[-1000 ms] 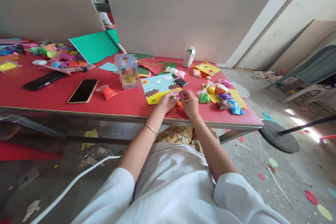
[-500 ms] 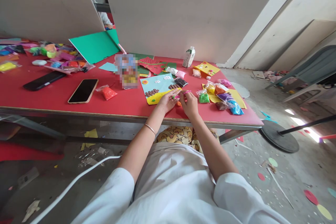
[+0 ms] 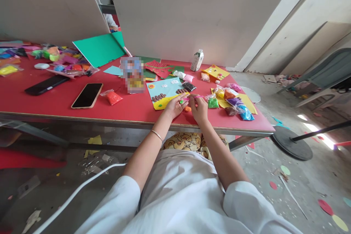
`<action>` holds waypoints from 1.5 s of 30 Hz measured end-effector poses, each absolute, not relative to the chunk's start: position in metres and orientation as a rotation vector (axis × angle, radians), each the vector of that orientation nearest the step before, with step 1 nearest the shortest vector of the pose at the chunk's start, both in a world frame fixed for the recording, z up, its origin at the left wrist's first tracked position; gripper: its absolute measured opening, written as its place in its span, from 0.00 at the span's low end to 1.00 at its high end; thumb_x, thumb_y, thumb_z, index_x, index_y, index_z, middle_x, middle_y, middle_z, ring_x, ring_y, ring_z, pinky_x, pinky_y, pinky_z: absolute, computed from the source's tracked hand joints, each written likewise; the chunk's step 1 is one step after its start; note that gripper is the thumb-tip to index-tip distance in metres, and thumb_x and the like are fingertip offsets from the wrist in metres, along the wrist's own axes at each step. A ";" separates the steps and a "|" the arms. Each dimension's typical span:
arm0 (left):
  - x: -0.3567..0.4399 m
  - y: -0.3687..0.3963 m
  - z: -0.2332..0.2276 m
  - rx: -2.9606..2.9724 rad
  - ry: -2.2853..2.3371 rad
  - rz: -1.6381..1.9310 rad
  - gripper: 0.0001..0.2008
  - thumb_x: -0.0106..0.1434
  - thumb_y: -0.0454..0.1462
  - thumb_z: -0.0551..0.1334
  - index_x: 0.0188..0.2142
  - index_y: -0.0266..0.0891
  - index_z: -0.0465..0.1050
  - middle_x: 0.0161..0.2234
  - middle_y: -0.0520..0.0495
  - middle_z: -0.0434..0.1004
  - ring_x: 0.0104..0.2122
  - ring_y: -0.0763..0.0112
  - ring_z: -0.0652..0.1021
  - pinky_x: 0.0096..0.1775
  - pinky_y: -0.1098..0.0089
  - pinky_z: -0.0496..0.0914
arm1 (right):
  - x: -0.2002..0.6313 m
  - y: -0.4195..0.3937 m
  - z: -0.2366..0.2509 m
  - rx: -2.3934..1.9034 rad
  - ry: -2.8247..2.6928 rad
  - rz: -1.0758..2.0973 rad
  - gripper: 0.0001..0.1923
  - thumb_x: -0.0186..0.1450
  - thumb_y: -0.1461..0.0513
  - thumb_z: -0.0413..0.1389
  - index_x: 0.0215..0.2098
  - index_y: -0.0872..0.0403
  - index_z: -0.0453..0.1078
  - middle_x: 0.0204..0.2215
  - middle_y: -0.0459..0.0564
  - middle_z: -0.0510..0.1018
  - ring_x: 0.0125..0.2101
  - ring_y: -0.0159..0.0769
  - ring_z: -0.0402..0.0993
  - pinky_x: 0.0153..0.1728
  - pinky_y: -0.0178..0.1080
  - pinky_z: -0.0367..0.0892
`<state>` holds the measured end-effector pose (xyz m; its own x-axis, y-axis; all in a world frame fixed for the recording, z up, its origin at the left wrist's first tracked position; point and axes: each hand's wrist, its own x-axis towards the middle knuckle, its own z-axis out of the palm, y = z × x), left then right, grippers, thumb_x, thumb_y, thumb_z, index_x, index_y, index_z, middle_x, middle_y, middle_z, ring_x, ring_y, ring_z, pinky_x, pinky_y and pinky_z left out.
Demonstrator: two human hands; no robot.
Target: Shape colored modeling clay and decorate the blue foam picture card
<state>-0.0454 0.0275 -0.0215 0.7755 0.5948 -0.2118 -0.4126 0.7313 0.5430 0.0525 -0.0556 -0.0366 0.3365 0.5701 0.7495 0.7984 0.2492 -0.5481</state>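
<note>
My left hand (image 3: pixel 174 106) is turned partly palm up over the front edge of the picture, with a small piece of green clay (image 3: pixel 181 101) at its fingers. In my right hand (image 3: pixel 199 109) is a thin pink modelling tool (image 3: pixel 201 97), pinched between the fingers, its end pointing at the green clay. Beneath and between the hands lies a lump of orange clay (image 3: pixel 188 109) on the table. The light-blue picture sheet (image 3: pixel 171 87) carries a sun, clouds, brown clay strips and a yellow lower band, partly hidden by my left hand.
Bags of coloured clay, among them a green one (image 3: pixel 212 102) and a blue one (image 3: pixel 246 113), lie to the right on the red table (image 3: pixel 131 111). A carton bottle (image 3: pixel 197 60) stands at the back. A phone (image 3: pixel 87 95) and a red clay bag (image 3: pixel 113 97) are on the left.
My right hand has shifted very slightly, and the pink tool with it; more of the orange clay shows between the hands. My left hand stays nearly in place.
</note>
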 end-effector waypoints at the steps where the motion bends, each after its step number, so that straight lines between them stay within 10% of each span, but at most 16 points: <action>1: -0.046 0.027 -0.021 0.490 0.390 0.568 0.30 0.61 0.23 0.48 0.62 0.39 0.59 0.52 0.42 0.74 0.46 0.71 0.78 0.47 0.73 0.72 | 0.053 -0.056 -0.037 -1.424 -1.344 -0.231 0.14 0.70 0.56 0.45 0.37 0.52 0.70 0.36 0.54 0.80 0.33 0.38 0.76 0.30 0.39 0.71; 16: -0.046 0.030 -0.021 0.465 0.386 0.572 0.30 0.60 0.26 0.47 0.63 0.28 0.55 0.47 0.38 0.78 0.38 0.69 0.80 0.44 0.71 0.73 | 0.053 -0.059 -0.035 -1.456 -1.401 -0.097 0.17 0.70 0.53 0.44 0.34 0.53 0.70 0.23 0.48 0.75 0.23 0.34 0.72 0.26 0.36 0.66; 45: -0.047 0.029 -0.020 0.466 0.365 0.563 0.31 0.59 0.27 0.47 0.63 0.26 0.56 0.49 0.37 0.77 0.41 0.68 0.80 0.44 0.71 0.73 | 0.055 -0.055 -0.038 -1.587 -1.459 -0.261 0.18 0.71 0.54 0.42 0.35 0.51 0.70 0.36 0.54 0.80 0.31 0.39 0.75 0.28 0.38 0.65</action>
